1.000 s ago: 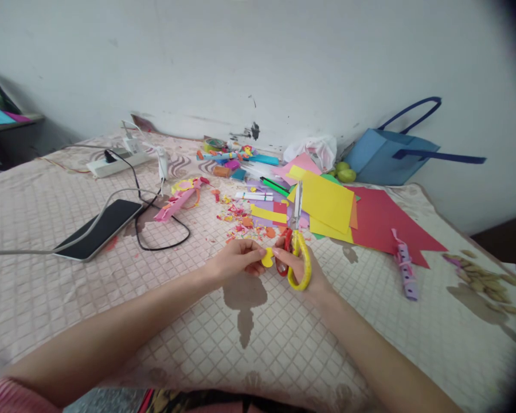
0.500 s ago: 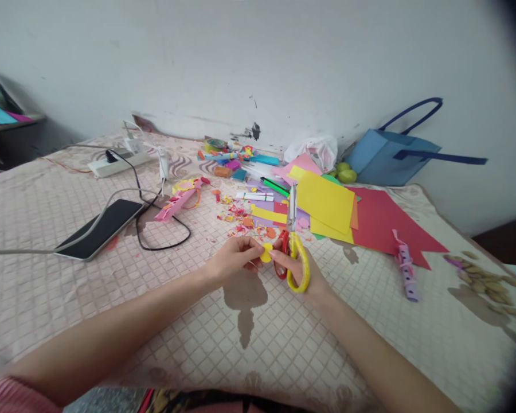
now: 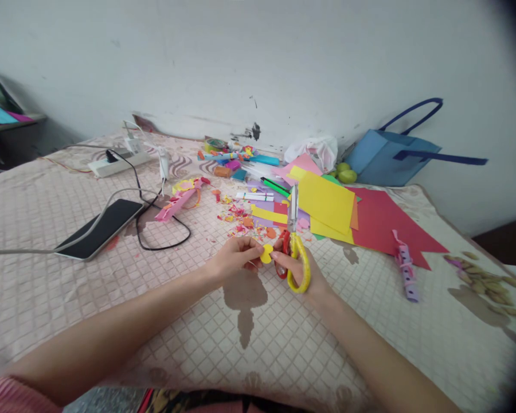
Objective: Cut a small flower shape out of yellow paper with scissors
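Between the fingers of my left hand (image 3: 239, 253) is a small yellow paper cutout (image 3: 266, 254) with a rounded, notched outline. My right hand (image 3: 303, 269) is closed around the handles of scissors (image 3: 300, 264), one yellow and one red, whose blades point up and away from me. The right fingertips sit close beside the cutout's right edge; whether they touch it I cannot tell. Just beyond both hands lie scattered paper scraps (image 3: 241, 221) in red, orange and yellow, and a yellow paper strip (image 3: 269, 214).
Yellow sheets (image 3: 324, 198) and a red sheet (image 3: 387, 223) lie to the right, near a purple paper roll (image 3: 407, 272). A blue bag (image 3: 389, 155) stands against the wall. At left are a phone (image 3: 101, 229), cables and a power strip (image 3: 118, 164).
The yellow cutout has turned slightly, so its notch now shows. My right fingertips have drawn back a little from it; the scissors stay in that hand.
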`<state>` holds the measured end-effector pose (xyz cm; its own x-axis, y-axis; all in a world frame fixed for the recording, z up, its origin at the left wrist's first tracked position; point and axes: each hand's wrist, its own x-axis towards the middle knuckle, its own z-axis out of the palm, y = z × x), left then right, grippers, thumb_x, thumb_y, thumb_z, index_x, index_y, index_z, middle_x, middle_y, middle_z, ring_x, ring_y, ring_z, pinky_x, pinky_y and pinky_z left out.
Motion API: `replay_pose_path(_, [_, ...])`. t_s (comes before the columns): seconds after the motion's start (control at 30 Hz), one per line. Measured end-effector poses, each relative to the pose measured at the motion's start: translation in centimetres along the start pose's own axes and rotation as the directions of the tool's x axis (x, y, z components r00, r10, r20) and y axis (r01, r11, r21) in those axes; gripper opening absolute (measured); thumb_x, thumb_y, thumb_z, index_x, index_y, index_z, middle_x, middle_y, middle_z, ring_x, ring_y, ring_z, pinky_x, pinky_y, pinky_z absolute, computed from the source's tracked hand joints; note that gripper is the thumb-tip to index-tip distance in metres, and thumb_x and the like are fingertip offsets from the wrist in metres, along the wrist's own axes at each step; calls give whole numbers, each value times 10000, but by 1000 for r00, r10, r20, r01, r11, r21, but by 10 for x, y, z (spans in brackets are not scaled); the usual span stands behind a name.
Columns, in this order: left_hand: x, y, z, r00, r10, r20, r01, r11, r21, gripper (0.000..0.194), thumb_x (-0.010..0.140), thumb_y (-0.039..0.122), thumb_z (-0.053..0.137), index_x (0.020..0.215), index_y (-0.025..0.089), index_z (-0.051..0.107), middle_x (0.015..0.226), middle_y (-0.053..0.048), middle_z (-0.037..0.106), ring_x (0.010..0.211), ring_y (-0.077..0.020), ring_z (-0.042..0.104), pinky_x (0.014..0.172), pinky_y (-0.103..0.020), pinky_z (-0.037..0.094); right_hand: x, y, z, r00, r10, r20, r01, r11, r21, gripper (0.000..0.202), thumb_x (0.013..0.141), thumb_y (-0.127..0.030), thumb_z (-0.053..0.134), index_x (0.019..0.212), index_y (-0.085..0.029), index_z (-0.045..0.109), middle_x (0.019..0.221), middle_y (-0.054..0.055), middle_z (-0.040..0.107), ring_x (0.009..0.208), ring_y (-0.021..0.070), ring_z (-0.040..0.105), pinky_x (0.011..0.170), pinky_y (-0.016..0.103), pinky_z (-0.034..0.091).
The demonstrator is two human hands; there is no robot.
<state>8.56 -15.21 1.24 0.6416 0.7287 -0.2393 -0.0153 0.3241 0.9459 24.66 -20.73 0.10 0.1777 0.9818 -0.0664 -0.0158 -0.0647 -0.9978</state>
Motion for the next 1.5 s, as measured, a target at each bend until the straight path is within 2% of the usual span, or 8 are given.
replay_pose_path(0.17, [0, 1, 1, 1000, 7, -5, -7, 1000, 13, 233, 744, 341, 649, 715, 128, 559, 683, -26, 634, 582, -84, 571, 605, -225, 469, 2, 1, -2, 999, 1, 37, -3, 999, 47, 206, 746, -389, 633, 737, -208, 535, 435, -75, 444, 392, 92, 391, 398, 216, 318])
replay_pose_path(0.4, [-1, 3, 2, 1000, 11, 5, -11, 995, 101, 221, 754, 326, 641, 731, 124, 556, 670, -29, 639, 557, -80, 555, 579, -220, 452, 0, 0, -2, 999, -35, 21, 35, 999, 8, 189, 712, -314, 669, 778, -204, 531, 536, -70, 496, 427, 81, 423, 412, 212, 331])
replay_pose_path(0.73, [-2, 4, 3, 1000, 22, -7, -22, 1000, 23, 234, 728, 329, 676, 699, 129, 556, 650, -14, 636, 550, -73, 557, 574, -206, 445, 3, 2, -3, 999, -27, 47, 23, 996, 83, 244, 754, -423, 632, 720, -208, 522, 419, -75, 430, 379, 93, 396, 386, 222, 320])
replay_pose_path(0.9, [-2, 3, 3, 999, 33, 4, -33, 999, 41, 233, 728, 331, 675, 700, 131, 559, 640, -15, 630, 554, -80, 558, 588, -220, 454, -1, -4, -1, 1000, -22, -1, 22, 999, 39, 257, 683, -371, 698, 782, -210, 523, 513, -71, 487, 417, 90, 420, 390, 215, 328])
replay_pose_path(1.13, [-3, 2, 3, 999, 0, 45, -1, 999, 37, 266, 716, 361, 689, 712, 129, 560, 644, -17, 631, 557, -80, 565, 603, -226, 467, -1, -3, -1, 1000, -25, 5, 25, 999, 33, 240, 690, -362, 693, 765, -209, 524, 515, -71, 486, 418, 83, 417, 400, 213, 328])
replay_pose_path(1.27, [-3, 6, 2, 999, 33, 4, -33, 999, 15, 265, 719, 358, 690, 711, 127, 560, 649, -16, 631, 579, -79, 573, 607, -212, 456, 3, 1, -2, 998, -40, 54, 36, 997, 68, 265, 745, -453, 633, 718, -209, 533, 439, -74, 431, 375, 85, 378, 377, 217, 301])
replay_pose_path(1.33, [-3, 7, 2, 998, 57, -11, -57, 998, 4, 265, 719, 357, 693, 706, 129, 558, 640, -12, 626, 581, -80, 572, 607, -211, 452, 4, 4, -3, 996, -59, 67, 54, 996, 75, 291, 748, -486, 619, 708, -211, 533, 446, -67, 449, 366, 85, 373, 374, 222, 294])
replay_pose_path(1.5, [-3, 7, 2, 996, 90, -27, -90, 996, -9, 265, 713, 355, 698, 698, 132, 556, 634, -7, 623, 568, -78, 564, 596, -211, 449, 4, 5, -4, 994, -69, 86, 63, 995, 71, 285, 748, -474, 632, 715, -211, 528, 451, -69, 446, 379, 87, 394, 388, 221, 307])
